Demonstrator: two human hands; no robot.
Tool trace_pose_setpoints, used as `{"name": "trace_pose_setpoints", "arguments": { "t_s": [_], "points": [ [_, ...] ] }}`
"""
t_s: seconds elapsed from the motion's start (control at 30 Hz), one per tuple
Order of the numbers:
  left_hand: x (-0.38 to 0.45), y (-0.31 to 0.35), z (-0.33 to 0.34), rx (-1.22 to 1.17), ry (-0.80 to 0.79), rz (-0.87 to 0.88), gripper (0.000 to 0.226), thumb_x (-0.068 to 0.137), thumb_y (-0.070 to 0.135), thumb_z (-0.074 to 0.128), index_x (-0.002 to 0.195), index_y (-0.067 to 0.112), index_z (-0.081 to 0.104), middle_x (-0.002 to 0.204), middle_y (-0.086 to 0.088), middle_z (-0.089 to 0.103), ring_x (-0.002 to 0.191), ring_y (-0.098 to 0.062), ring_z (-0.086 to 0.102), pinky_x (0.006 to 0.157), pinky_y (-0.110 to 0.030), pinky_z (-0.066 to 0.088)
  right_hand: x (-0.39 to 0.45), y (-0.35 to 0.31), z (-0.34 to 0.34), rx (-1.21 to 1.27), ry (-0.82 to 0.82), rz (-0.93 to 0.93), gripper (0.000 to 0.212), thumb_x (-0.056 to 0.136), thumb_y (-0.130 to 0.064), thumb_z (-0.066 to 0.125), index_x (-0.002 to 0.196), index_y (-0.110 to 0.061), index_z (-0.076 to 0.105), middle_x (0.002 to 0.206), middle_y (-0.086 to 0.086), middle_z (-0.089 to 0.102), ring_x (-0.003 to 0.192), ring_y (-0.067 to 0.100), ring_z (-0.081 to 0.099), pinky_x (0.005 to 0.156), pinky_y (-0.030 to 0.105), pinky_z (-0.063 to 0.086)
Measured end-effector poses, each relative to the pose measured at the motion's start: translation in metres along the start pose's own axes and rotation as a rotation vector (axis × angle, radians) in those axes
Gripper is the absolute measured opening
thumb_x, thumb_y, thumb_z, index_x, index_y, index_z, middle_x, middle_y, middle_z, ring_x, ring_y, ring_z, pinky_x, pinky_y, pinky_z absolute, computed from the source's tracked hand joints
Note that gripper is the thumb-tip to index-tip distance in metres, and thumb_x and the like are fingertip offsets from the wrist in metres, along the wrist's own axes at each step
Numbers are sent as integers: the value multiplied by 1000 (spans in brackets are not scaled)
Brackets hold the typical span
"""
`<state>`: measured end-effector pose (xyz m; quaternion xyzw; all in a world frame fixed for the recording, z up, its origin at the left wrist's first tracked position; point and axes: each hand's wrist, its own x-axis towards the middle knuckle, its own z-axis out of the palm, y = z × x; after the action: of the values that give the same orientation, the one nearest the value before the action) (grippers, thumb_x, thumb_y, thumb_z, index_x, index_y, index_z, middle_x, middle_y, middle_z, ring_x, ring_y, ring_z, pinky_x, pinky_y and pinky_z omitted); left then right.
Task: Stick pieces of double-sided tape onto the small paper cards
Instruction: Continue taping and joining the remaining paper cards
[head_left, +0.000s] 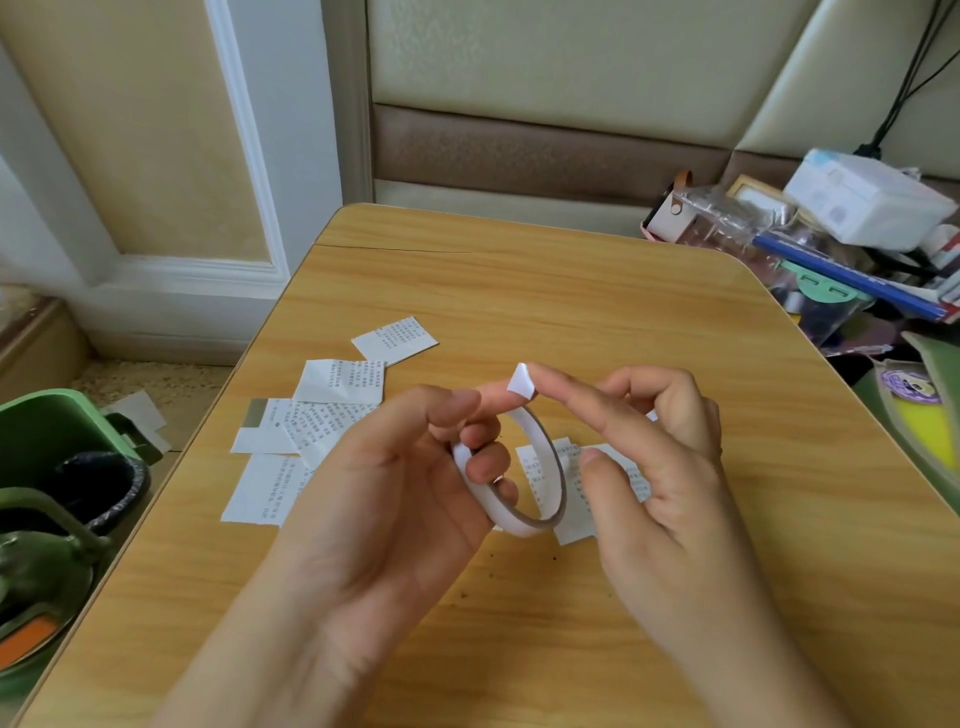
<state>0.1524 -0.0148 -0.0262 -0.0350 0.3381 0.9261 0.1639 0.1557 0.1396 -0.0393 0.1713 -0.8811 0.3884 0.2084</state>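
I am holding the tape roll (519, 499) in my left hand (395, 499), fingers curled through it, above the paper cards (311, 415) on the table (571, 291). My right hand (660, 467) is pinching the raised tape end (521, 383), so next I judge a piece needs tearing off and pressing onto a card.

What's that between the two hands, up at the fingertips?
A small white tape piece, pinched between left hand and right hand, above the tape roll; head view.

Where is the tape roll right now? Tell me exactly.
In the head view, the double-sided tape roll is held above the wooden table at centre, gripped by the left hand, just over the printed paper cards.
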Motion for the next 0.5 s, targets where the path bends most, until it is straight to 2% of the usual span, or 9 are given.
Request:
{"name": "trace_pose_setpoints", "arguments": {
  "t_s": [0.13,0.23,0.33,0.4,0.5],
  "points": [
    [0,1,-3,-12,-20,8,40,46,20,80,81,1,75,69,-1,44,54,-12,42,61,-28,41,1,4,-1,-60,34,-47,58,84,-19,37,124,-60,46,106,-21,39,106,7,37,97,34,33],
    [0,1,-4,-25,-16,30,36,48,20,77,79,2,75,70,0,43,54,-12,41,63,-29,39,0,7,-1,-58,53,-46,56,84,-19,38,123,-57,50,107,-21,40,107,7,38,97,32,34],
    [-3,6,-1,-34,-30,89,24,51,20,75,71,8,72,69,1,42,55,-12,41,66,-31,35,0,12,-1,-3,74,20,48,83,-19,40,113,-49,62,106,-21,43,107,9,42,95,25,36],
    [-5,9,0,40,-4,146,18,52,17,69,68,8,73,68,1,41,55,-11,39,68,-31,35,0,14,-2,55,74,85,44,83,-18,44,111,-45,64,102,-22,45,108,10,46,92,15,36],
    [-6,7,2,213,27,211,29,59,10,58,80,7,77,68,3,45,57,-11,39,65,-28,38,1,7,0,67,115,90,31,84,-30,47,107,-38,67,103,-22,47,106,6,51,86,8,37]
  ]
}}
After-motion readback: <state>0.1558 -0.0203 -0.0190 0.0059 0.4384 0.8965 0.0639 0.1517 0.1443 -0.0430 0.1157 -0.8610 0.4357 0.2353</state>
